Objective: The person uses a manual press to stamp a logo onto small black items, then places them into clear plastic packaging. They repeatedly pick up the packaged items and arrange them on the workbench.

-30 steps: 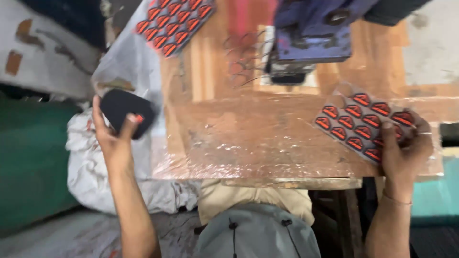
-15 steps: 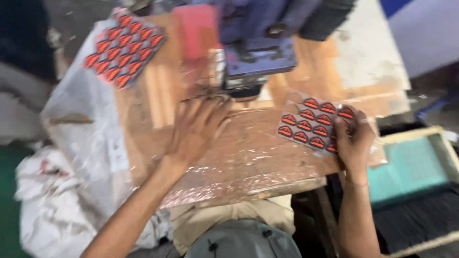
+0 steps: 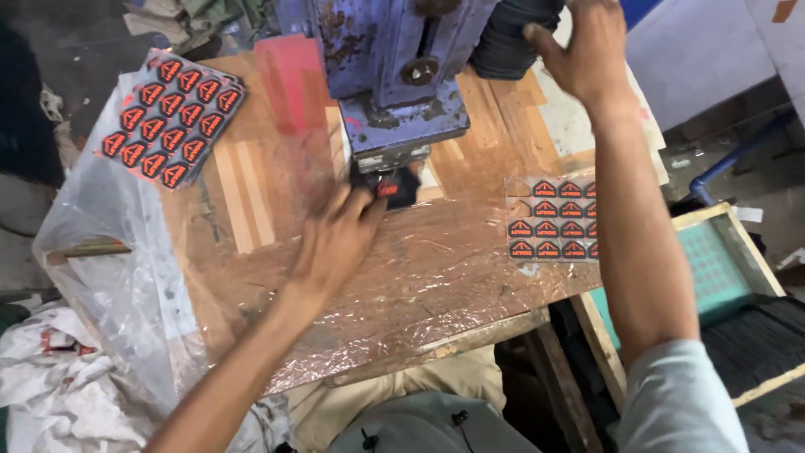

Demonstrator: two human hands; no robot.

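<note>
My left hand reaches across the plastic-covered wooden table. Its fingertips hold a black fabric piece with a red patch under the foot of a blue metal press. The hand is blurred. My right hand is raised at the far right of the press with its fingers apart, holding nothing, next to a stack of black pieces. A sheet of red-and-black labels lies on the table below my right forearm.
A second sheet of red-and-black labels lies at the table's far left corner. A clear plastic bag hangs off the left edge above white cloth. A wooden-framed teal tray sits low on the right.
My left hand brought the black piece from the left side to the press foot. My right hand let go of the label sheet and rose toward the top of the press.
</note>
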